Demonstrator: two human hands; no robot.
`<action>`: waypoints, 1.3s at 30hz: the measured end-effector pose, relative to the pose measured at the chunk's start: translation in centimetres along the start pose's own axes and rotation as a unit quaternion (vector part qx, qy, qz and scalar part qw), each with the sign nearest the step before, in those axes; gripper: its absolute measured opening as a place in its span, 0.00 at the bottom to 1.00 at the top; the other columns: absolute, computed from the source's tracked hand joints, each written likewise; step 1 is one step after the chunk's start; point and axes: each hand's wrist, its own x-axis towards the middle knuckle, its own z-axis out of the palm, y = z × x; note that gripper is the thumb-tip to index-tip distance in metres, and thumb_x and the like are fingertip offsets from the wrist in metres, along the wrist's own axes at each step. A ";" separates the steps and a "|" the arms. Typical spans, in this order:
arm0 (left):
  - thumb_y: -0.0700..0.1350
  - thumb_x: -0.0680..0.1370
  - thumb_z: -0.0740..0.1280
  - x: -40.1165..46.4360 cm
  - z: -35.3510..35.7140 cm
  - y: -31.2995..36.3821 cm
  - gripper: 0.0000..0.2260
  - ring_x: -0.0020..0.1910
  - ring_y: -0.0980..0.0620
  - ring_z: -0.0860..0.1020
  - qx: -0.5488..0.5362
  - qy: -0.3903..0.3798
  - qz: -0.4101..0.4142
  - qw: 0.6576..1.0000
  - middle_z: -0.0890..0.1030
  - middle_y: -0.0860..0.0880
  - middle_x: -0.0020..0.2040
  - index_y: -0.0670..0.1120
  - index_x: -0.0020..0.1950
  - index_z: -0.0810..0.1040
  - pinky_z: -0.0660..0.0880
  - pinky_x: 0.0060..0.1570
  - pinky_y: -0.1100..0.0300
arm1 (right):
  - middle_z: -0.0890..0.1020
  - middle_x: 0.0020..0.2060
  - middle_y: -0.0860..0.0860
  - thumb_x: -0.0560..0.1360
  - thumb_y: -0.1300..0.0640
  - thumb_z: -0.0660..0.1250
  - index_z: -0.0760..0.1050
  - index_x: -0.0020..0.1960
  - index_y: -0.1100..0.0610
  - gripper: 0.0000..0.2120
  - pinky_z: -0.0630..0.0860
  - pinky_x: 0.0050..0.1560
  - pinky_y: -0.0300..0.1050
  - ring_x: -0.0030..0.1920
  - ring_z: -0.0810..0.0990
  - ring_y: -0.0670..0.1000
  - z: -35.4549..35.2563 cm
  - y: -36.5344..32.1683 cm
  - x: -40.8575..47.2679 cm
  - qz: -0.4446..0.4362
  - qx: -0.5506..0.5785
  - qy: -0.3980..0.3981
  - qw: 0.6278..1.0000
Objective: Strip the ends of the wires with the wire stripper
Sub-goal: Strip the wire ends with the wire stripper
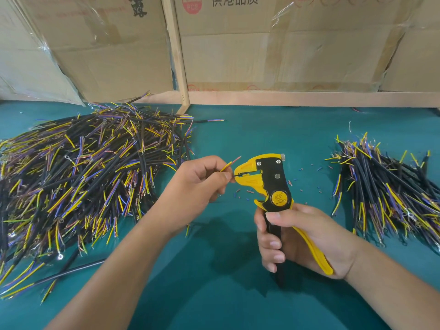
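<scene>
Left hand [197,184] pinches a wire [229,166] at the stripper [264,179] mouth; right hand [297,241] grips its handles, likely squeezing next.

Teal table [273,129]: two wire heaps [78,177], [390,194], tiny scraps [247,192], perhaps insulation.

Bright, even light falls from above, casting soft, blurred shadows on the counter [262,129] beneath the arms. Plastic wrap [283,13] on the cardboard boxes [107,55] shows mild glare. Focus is sharp centrally; wide-angle distortion bends the edges.
</scene>
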 end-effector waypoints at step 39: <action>0.40 0.76 0.65 -0.2 -0.6 -0.3 0.05 0.28 0.55 0.61 0.002 -0.030 0.027 0.999 0.67 0.53 0.29 0.44 0.40 0.78 0.61 0.30 0.67 | 0.68 0.32 0.56 0.74 0.53 0.74 0.74 0.45 0.61 0.14 0.72 0.37 0.51 0.30 0.68 0.54 0.0 0.0 -0.1 0.009 0.015 -0.021 1.000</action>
